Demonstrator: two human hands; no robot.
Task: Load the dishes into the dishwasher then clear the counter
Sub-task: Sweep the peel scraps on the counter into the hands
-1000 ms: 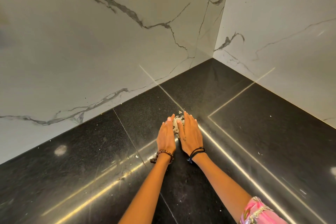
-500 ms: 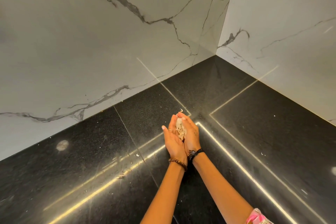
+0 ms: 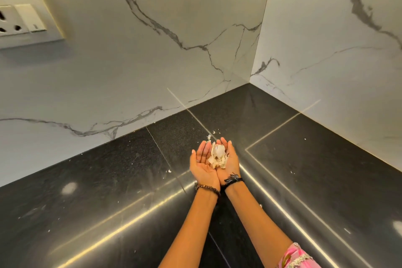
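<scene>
Now lifted off counter — pale, flaky scraps.

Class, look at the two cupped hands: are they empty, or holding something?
Holding something. The left hand and right hand are joined palms up above the counter, with a small pile of pale scraps resting in them.

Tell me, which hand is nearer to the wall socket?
Left. The left hand is cupped on the side toward the wall socket, which sits up on the far left wall. The right hand, pressed alongside it, is one hand farther away.
</scene>
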